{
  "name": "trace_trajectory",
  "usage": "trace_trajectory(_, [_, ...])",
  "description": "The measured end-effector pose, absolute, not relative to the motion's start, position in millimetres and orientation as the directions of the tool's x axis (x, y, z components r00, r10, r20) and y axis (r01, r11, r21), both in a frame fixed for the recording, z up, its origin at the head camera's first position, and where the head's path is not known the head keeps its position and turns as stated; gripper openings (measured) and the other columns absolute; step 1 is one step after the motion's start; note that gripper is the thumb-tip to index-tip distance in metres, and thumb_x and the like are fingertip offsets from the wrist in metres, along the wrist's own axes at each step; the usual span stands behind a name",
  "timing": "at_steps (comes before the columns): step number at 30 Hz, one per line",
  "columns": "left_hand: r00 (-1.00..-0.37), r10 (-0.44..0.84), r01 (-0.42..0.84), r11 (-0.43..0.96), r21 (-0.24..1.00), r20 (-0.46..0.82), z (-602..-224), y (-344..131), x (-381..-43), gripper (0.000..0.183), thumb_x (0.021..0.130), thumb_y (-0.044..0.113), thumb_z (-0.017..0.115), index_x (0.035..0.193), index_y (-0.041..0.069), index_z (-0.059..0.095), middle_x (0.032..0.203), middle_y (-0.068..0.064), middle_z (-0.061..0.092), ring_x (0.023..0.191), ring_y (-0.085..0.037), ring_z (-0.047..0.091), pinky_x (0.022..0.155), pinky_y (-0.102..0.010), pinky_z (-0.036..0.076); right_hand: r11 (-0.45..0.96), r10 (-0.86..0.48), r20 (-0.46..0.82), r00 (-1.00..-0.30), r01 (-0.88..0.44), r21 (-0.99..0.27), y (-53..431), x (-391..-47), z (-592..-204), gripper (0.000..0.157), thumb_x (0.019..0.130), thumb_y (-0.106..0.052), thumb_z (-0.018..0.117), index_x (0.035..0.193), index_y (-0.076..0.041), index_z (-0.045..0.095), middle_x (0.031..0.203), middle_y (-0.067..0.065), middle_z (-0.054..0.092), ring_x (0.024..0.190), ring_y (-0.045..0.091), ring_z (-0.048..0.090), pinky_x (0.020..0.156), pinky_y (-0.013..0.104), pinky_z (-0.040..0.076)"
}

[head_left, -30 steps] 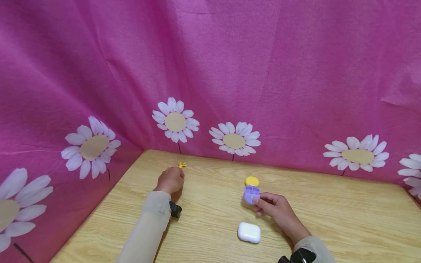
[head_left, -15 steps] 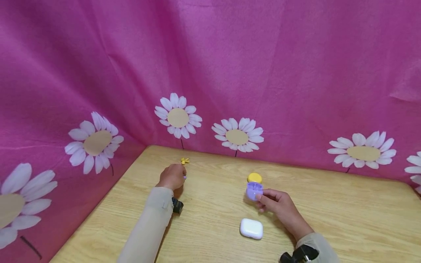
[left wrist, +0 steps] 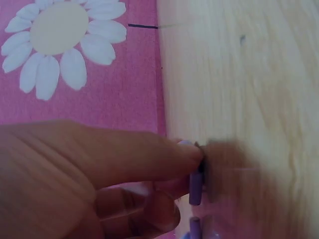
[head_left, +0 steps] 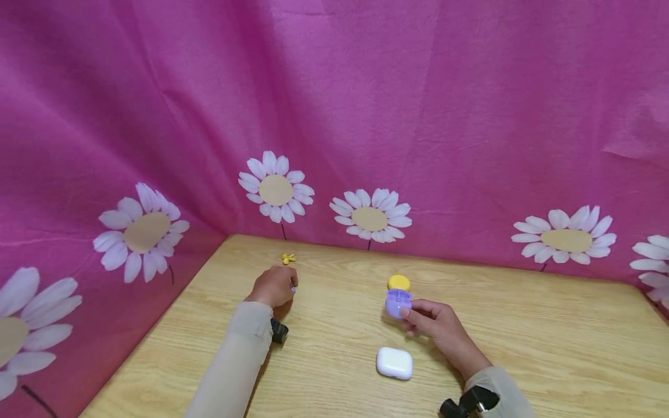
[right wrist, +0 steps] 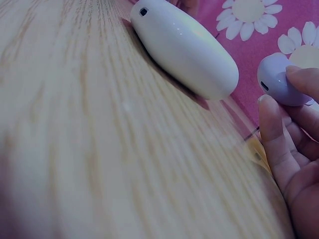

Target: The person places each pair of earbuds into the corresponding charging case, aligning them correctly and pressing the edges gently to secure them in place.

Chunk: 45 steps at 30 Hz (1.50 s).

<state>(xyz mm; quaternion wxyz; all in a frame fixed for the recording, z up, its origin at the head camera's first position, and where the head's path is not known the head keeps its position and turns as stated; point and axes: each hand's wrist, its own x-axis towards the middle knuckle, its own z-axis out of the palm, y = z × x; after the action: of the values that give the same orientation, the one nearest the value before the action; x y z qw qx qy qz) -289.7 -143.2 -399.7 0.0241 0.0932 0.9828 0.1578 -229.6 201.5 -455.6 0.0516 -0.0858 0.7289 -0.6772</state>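
My left hand [head_left: 273,287] is low over the left of the table, thumb and finger pinching a purple earbud [left wrist: 196,189]. A second purple earbud [left wrist: 195,228] shows just beyond that one in the left wrist view. Past the left knuckles in the head view lie yellow earbuds [head_left: 288,259]. With thumb and fingers, my right hand [head_left: 441,331] holds a purple earbud case [head_left: 398,303], its slots facing up. Right behind this case, partly overlapped by it, is a round yellow case [head_left: 399,283].
A white earbud case [head_left: 394,363] lies on the wooden table [head_left: 334,348], nearer to me and left of the right forearm. A pink cloth [head_left: 444,116] with printed daisies rises along the back and left edges of the table.
A bit of purple has come into view at the left fingertips, where none showed a second ago. The right hand keeps its hold on the purple case; the head view has shifted slightly.
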Motion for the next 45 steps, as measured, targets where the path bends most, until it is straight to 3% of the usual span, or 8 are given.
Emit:
trace_trajectory(5, [-0.970,0.238,0.209,0.924,0.319,-0.055,-397.8,-138.4,-288.2,0.006,0.088,0.006,0.069,0.086,0.010,0.064,0.083,0.002,0.060,0.073,-0.018,0.054,0.067,-0.034,0.047,0.087,-0.185,0.029,-0.982,-0.045,-0.995,201.2,-229.8,-454.7,0.039,0.091,-0.018,0.068,0.115,0.012,0.061,0.090,0.019,0.068,0.079,0.018,0.066,0.070,0.033,0.057])
trace_trajectory(17, [-0.960,0.276,0.241,0.910,0.338,-0.056,-400.9,-140.3,-290.0,0.016,0.082,0.003,0.070,0.078,0.013,0.059,0.075,0.003,0.055,0.068,-0.016,0.050,0.063,-0.031,0.042,0.084,-0.184,0.034,-0.982,-0.051,-0.995,200.9,-229.6,-456.0,0.037,0.091,-0.017,0.068,0.112,0.012,0.062,0.088,0.016,0.068,0.078,0.017,0.066,0.069,0.033,0.057])
trace_trajectory(24, [-0.956,0.294,0.268,0.881,0.389,-0.007,-396.0,-140.3,-287.0,0.015,0.081,0.002,0.071,0.081,0.010,0.059,0.074,0.002,0.055,0.068,-0.016,0.050,0.062,-0.031,0.042,0.072,-0.211,0.054,-0.976,-0.071,-0.995,202.9,-230.1,-458.2,0.036,0.092,-0.016,0.067,0.113,0.013,0.061,0.088,0.014,0.069,0.077,0.016,0.066,0.068,0.033,0.057])
trace_trajectory(31, [-0.953,0.303,0.276,0.860,0.429,0.005,-389.4,-138.4,-284.6,0.014,0.086,0.005,0.069,0.084,0.011,0.056,0.078,0.001,0.055,0.074,-0.017,0.052,0.067,-0.032,0.044,0.072,-0.212,0.042,-0.976,-0.059,-0.996,202.0,-230.2,-456.7,0.038,0.091,-0.017,0.067,0.113,0.013,0.061,0.089,0.016,0.068,0.077,0.016,0.066,0.069,0.033,0.057])
trace_trajectory(45, [-0.939,0.333,0.333,0.817,0.470,0.087,-383.4,-135.6,-285.5,0.017,0.080,0.001,0.069,0.082,0.012,0.055,0.074,0.003,0.053,0.071,-0.015,0.049,0.066,-0.030,0.041,0.065,-0.221,0.048,-0.974,-0.064,-0.996,203.4,-231.6,-457.7,0.037,0.092,-0.017,0.066,0.114,0.013,0.061,0.089,0.015,0.069,0.078,0.016,0.066,0.069,0.032,0.057])
